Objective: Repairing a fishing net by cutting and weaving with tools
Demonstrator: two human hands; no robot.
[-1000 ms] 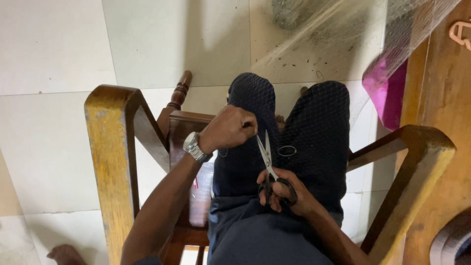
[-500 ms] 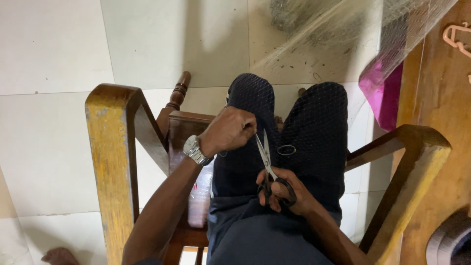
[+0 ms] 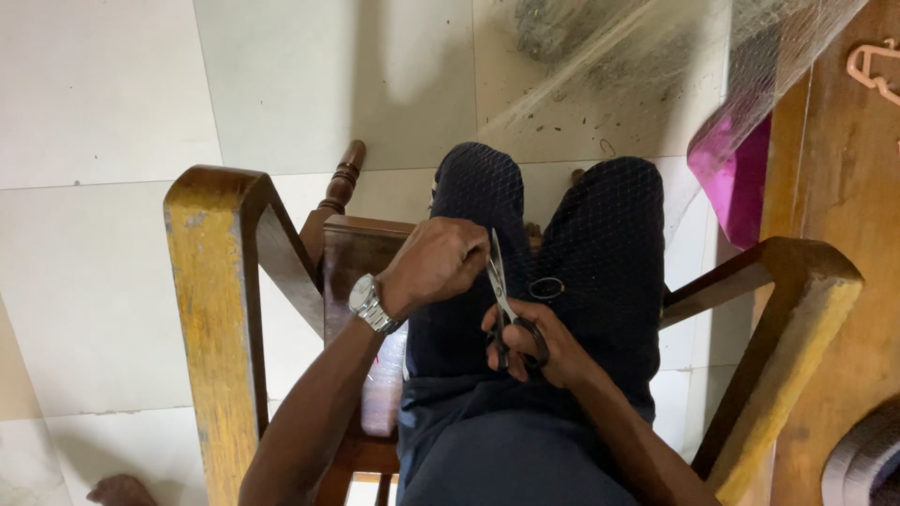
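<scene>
Pale square-tiled floor [image 3: 112,94] below. Person seated in a brown wooden armchair [image 3: 211,309], legs in dark quilted trousers [image 3: 600,272]. Sheer translucent netting [image 3: 675,66] drapes from upper right toward the lap; magenta fabric [image 3: 731,169] beside a wooden panel [image 3: 844,234]. Left hand [image 3: 441,262], steel wristwatch [image 3: 370,305] at the wrist, is clenched, apparently pinching something too fine to make out. Right hand [image 3: 534,342] grips the black loop handles of steel scissors [image 3: 502,290], blades pointing up just beside the left knuckles, over the thighs. Risk, judged: blades this close could nick the left fingers or snip the trousers if the material slips.
</scene>
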